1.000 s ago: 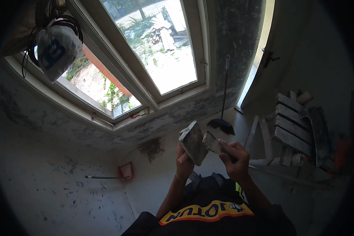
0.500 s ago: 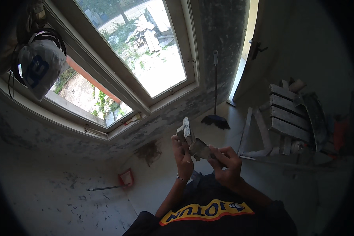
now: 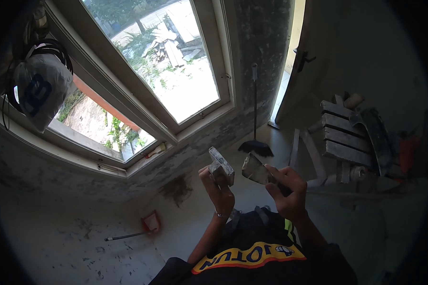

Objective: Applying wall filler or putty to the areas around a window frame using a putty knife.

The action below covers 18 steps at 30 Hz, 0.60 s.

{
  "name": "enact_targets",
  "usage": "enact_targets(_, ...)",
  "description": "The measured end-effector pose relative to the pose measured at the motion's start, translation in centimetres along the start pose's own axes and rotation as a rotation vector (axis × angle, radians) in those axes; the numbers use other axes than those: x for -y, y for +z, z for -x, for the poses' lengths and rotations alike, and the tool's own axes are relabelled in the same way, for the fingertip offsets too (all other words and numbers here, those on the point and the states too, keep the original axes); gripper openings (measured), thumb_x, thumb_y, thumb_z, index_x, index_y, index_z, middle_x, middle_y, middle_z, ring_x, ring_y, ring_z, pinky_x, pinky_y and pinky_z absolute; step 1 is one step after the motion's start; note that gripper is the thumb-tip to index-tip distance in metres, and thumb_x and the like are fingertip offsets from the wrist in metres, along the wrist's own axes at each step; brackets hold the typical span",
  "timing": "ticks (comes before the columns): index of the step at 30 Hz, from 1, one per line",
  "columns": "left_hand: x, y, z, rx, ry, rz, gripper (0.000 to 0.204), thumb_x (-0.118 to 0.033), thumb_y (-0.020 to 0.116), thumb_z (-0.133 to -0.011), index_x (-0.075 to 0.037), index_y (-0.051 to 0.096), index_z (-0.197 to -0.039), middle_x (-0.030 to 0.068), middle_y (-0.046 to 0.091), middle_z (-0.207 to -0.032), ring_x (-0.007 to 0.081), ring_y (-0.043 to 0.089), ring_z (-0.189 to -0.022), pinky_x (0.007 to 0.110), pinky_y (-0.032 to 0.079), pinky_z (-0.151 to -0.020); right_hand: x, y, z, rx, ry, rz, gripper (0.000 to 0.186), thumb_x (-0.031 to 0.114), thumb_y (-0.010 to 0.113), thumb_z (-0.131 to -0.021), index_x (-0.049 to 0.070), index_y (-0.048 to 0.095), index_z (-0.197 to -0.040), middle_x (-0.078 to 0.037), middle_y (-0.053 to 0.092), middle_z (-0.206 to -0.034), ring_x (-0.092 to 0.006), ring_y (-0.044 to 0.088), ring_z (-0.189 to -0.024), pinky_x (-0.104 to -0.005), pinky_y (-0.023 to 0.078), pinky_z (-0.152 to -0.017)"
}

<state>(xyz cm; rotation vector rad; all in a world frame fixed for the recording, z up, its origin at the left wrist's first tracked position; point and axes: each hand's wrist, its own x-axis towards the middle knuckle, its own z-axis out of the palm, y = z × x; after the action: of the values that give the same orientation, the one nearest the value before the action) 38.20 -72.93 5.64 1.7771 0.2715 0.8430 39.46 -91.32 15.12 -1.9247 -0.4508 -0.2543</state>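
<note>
My left hand (image 3: 218, 194) is closed round a pale grey, crusted tool (image 3: 223, 164) with a long narrow flat face; its exact kind is unclear. My right hand (image 3: 290, 191) grips a scraper (image 3: 255, 169), its broad flat blade smeared with pale grey matter and tilted towards the left-hand tool. A small gap separates the two tools, both held up in front of my dark shirt. The scraper's handle is mostly hidden in my right fingers.
A window (image 3: 176, 109) with a brush (image 3: 156, 150) on its sill lies ahead. A broom (image 3: 255, 145) leans by the wall near the door (image 3: 302, 59). A wooden slatted chair (image 3: 347, 135) stands right, a red dustpan (image 3: 151, 222) left. A plastic bag (image 3: 43, 90) hangs upper left.
The two tools, close together before, are now apart. My right hand has moved right with the scraper, and the tool in my left hand has turned so its narrow face slants.
</note>
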Motion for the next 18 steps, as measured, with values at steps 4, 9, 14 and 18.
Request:
enact_targets(4, 0.0, -2.0, -3.0, 0.179, 0.041, 0.151, 0.018, -0.012, 0.049, -0.095, 0.000, 0.046, -0.108, 0.0124, 0.048, -0.101, 0.0214, 0.050, -0.092, 0.032, 0.042, -0.081, -0.4, -1.6, -0.8, 0.178, 0.056, 0.025, 0.047, 0.002, 0.075, -0.074, 0.011, 0.068, -0.120, -0.007, 0.059, -0.082, -0.0147, 0.060, -0.068, -0.0277, 0.047, -0.057)
enact_targets(9, -0.6, -4.6, -5.5, 0.656, -0.083, 0.282, 0.019, -0.006, 0.054, -0.085, 0.000, 0.052, -0.103, 0.0114, 0.052, -0.093, 0.0237, 0.053, -0.082, 0.031, 0.043, -0.078, -1.4, -3.6, -4.9, 0.341, -0.234, 0.155, 0.051, 0.003, 0.080, -0.070, 0.019, 0.070, -0.117, -0.004, 0.061, -0.081, -0.0120, 0.060, -0.062, -0.0274, 0.051, -0.053)
enact_targets(14, -0.8, -5.6, -6.8, 0.885, -0.063, 0.240, 0.022, -0.008, 0.054, -0.083, 0.002, 0.052, -0.103, 0.0136, 0.052, -0.092, 0.0269, 0.054, -0.083, 0.032, 0.043, -0.077, -0.7, -3.5, -7.1, 0.555, -0.372, 0.235, 0.050, -0.002, 0.079, -0.064, 0.017, 0.073, -0.110, -0.003, 0.062, -0.083, -0.0117, 0.064, -0.063, -0.0261, 0.055, -0.054)
enact_targets(18, -1.5, -6.3, -7.2, 0.990, -0.101, 0.133, 0.022, -0.007, 0.053, -0.083, 0.002, 0.052, -0.103, 0.0147, 0.053, -0.093, 0.0295, 0.054, -0.085, 0.034, 0.043, -0.078, -1.0, -2.6, -7.0, 0.608, -0.399, 0.226, 0.047, 0.000, 0.079, -0.066, 0.019, 0.074, -0.109, -0.001, 0.062, -0.082, -0.0103, 0.063, -0.058, -0.0247, 0.054, -0.052)
